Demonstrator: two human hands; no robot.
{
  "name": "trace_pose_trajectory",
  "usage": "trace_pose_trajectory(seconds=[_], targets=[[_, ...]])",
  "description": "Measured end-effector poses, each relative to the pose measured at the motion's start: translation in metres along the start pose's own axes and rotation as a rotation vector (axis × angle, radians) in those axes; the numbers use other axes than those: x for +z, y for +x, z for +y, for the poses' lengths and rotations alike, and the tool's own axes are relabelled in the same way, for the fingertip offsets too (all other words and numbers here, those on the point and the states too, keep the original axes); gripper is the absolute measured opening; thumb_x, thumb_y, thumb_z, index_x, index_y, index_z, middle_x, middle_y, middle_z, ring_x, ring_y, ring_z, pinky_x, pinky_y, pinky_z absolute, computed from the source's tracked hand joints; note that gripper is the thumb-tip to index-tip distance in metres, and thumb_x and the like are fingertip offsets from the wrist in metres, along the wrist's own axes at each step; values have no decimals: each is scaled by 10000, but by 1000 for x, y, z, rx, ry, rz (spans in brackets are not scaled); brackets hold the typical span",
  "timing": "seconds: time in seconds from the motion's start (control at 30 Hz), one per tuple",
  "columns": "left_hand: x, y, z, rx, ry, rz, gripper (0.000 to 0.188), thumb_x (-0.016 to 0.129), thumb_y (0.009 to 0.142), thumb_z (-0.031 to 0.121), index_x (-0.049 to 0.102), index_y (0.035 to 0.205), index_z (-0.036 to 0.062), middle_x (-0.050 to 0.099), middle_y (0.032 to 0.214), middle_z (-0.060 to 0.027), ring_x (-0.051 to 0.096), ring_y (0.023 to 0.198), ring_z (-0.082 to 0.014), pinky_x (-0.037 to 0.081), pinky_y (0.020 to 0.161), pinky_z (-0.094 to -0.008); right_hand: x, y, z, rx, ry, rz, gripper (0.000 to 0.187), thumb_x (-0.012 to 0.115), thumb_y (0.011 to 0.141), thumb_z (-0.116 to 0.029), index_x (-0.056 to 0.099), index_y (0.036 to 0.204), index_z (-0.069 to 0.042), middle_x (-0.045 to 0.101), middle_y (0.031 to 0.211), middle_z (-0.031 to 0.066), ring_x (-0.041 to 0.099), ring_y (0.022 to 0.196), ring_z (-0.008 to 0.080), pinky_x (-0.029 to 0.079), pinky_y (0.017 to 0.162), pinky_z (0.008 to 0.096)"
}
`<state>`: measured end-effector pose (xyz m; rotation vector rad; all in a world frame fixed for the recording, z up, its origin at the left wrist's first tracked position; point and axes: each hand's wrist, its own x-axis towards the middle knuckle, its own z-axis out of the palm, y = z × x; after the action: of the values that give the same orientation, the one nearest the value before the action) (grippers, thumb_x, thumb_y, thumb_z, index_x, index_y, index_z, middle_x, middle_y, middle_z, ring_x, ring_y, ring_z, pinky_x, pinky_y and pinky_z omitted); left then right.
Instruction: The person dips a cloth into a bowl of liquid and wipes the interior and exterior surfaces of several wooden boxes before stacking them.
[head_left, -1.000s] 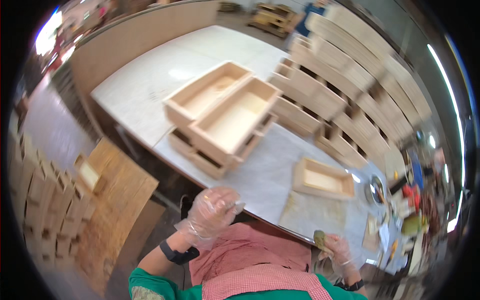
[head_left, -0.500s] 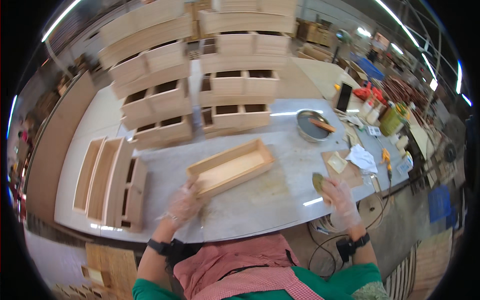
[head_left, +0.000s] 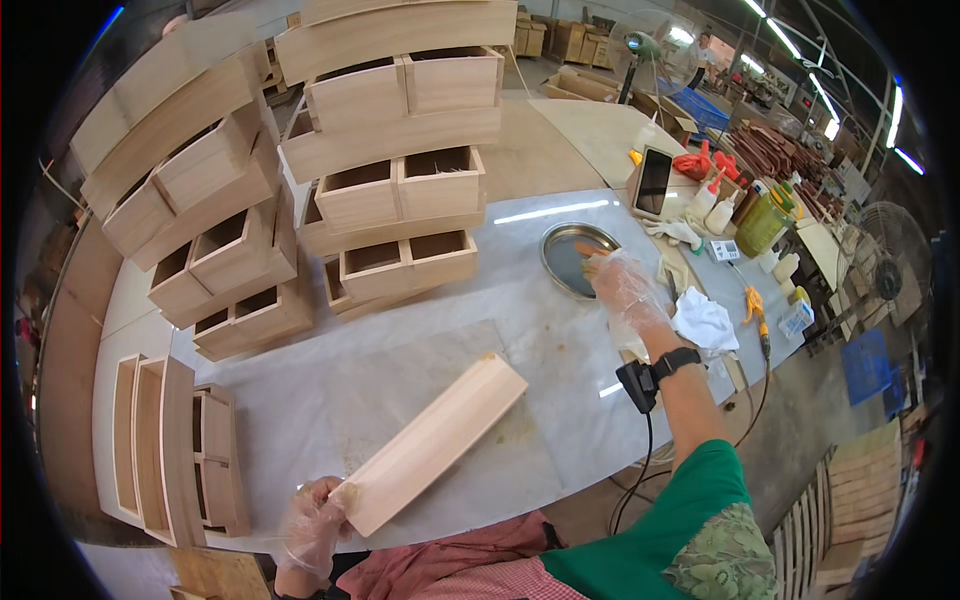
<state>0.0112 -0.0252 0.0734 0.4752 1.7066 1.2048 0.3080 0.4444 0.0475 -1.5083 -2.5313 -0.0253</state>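
Observation:
My left hand (head_left: 312, 525), in a clear plastic glove, grips the near left end of a pale wooden box (head_left: 440, 440). The box is turned so that a long flat face shows, and its hollow is hidden. Over on the right, my right hand (head_left: 628, 285), gloved too, is closed at the rim of a round metal bowl (head_left: 548, 262) of dark liquid. A brown wooden strip (head_left: 590, 248) lies at its fingertips. What the right fingers hold is mostly hidden.
Wooden boxes with compartments (head_left: 400, 130) stand in tall stacks at the back left. More boxes (head_left: 165, 450) stand on end at the left. A phone (head_left: 653, 182), bottles (head_left: 718, 215), a white cloth (head_left: 705, 320) and a yellow tool with a cord (head_left: 757, 310) lie right.
The box has been turned from hollow side up to a flat face, and its left end drawn nearer me. My right hand, which held a greenish pad, has moved away from me to the bowl.

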Motion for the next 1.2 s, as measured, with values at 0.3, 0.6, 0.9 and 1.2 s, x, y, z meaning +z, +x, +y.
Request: trace_pose_trajectory(seconds=[0.3,0.6,0.9,1.2], targets=[[-3,15,-56,252,-133,1,648,944,780,228,590,1288,38,703,1111,-48,695,982,-176,583,809,-313,52,32,23,-134,-272,-65,190,621,901,-140,789,939,-61,756,943,167,754,954,318,592,821,447],[18,3,-57,135,103,-27,709,855,845,148,546,1473,39,686,1351,-128,656,1207,-228,547,1002,-383,45,15,33,-99,148,150,231,645,956,-204,789,1104,-99,742,1143,182,736,1031,344,592,874,453],[33,19,-71,541,324,119,539,916,763,81,675,1239,9,742,1187,-65,698,1075,-150,561,928,-321,36,-84,-5,20,1486,-163,416,573,1009,-117,644,1418,-91,680,1407,74,696,1205,246,584,979,351],[41,9,-78,524,88,54,692,916,770,99,543,1348,24,687,1261,-90,652,1171,-181,525,1012,-340,-35,-204,-191,-743,441,-22,262,577,998,-221,668,1191,-68,667,904,204,698,846,358,582,728,461]])
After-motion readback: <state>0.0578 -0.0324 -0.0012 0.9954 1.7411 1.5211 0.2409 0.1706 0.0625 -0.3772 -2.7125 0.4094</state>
